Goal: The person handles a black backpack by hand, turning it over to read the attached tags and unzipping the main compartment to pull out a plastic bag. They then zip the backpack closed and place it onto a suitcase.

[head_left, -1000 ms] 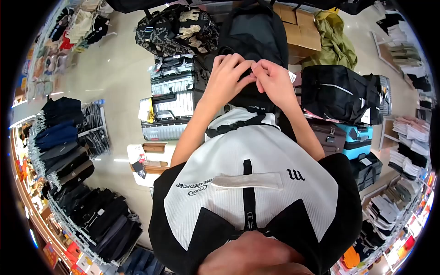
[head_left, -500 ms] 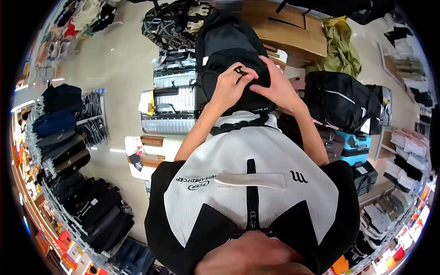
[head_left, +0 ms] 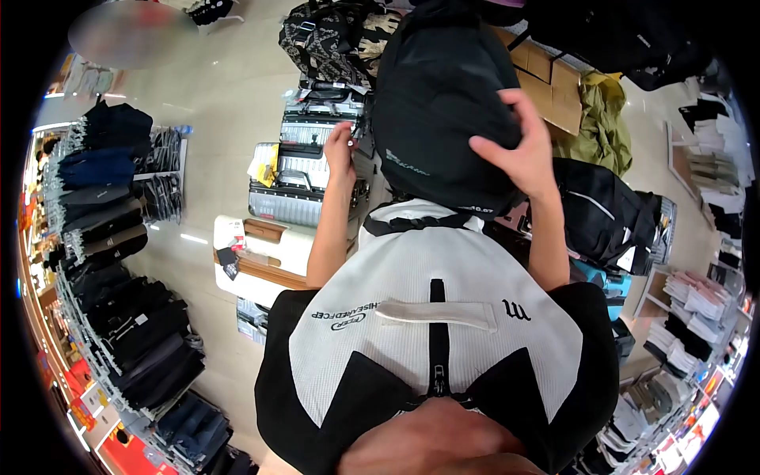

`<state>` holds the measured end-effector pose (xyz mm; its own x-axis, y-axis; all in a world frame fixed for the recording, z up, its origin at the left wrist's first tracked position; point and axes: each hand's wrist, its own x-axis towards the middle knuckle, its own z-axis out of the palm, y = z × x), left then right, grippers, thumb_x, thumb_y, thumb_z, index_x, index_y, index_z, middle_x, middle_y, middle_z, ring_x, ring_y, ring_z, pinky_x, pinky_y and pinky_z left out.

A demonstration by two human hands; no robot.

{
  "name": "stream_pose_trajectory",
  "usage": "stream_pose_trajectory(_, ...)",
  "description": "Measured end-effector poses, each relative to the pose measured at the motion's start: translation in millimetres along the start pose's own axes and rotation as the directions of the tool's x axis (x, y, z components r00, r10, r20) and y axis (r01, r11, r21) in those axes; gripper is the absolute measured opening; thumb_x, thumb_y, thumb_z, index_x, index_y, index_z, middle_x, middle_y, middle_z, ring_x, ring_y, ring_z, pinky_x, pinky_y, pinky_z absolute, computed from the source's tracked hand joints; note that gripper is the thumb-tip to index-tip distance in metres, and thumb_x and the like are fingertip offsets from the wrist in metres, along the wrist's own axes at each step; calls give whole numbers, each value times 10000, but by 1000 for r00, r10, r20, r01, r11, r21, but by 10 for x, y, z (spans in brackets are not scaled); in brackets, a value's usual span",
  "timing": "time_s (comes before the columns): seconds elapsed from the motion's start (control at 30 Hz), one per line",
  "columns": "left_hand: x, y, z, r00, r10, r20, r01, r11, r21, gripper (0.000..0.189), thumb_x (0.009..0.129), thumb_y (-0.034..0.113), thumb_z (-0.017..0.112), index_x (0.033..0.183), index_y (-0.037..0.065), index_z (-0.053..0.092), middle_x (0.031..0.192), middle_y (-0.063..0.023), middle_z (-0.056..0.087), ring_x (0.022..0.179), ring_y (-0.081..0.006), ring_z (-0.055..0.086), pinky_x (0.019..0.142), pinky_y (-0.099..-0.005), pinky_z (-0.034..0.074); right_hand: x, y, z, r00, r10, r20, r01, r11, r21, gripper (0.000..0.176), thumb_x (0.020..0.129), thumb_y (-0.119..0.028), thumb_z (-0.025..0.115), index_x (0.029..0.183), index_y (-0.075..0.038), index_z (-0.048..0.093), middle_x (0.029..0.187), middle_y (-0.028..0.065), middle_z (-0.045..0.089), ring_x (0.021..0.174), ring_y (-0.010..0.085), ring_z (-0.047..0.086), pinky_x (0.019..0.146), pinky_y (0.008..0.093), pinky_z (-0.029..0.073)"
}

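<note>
A black backpack stands upright in front of me, resting above a white and black backpack that fills the lower middle of the view. My left hand is at the black backpack's left side, fingers closed near its edge or zipper; what it pinches is hidden. My right hand lies with spread fingers against the black backpack's right side. A white carry handle lies across the white backpack.
Silver hard suitcases lie on the floor to the left. A patterned backpack, cardboard boxes, an olive bag and a black duffel surround the pile. Racks of dark clothing line the left; folded garments fill the right.
Both hands have left the black backpack's top and moved apart to its two sides. The black backpack now stands taller and nearer in the view.
</note>
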<state>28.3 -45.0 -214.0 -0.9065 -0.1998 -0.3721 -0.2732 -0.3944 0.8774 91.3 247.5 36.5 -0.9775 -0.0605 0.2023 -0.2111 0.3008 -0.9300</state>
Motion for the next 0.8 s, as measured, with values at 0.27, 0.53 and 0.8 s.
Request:
stream_pose_trajectory(0.27, -283, 549, 398, 959, 123, 255, -99, 990, -103, 451, 1015, 442, 434, 1261, 73, 515, 996, -25, 633, 908, -123, 579, 802, -269, 452, 7, -332, -283, 988, -154, -11, 154, 974, 165, 515, 671, -47, 792, 1109, -43, 522, 1003, -5, 564, 929, 80, 533, 864, 229, 418)
stream_pose_trajectory(0.53, -414, 1183, 768, 860, 301, 412, -436, 853, 288, 283, 985, 306, 571, 1085, 48, 631, 834, 21, 549, 769, -58, 474, 708, -208, 394, -127, -355, -185, 994, -107, 10, 102, 968, 230, 514, 647, -34, 795, 1079, -34, 515, 996, 8, 554, 899, 81, 532, 842, 222, 414)
stream_pose_trajectory(0.8, -620, 1117, 496, 860, 152, 487, -288, 933, 217, 239, 991, 305, 576, 951, 70, 582, 813, 73, 507, 757, -48, 437, 705, -195, 353, -104, -256, -222, 996, -68, -57, 80, 965, 249, 531, 627, -62, 803, 1070, -35, 512, 979, 3, 540, 892, 90, 516, 842, 226, 406)
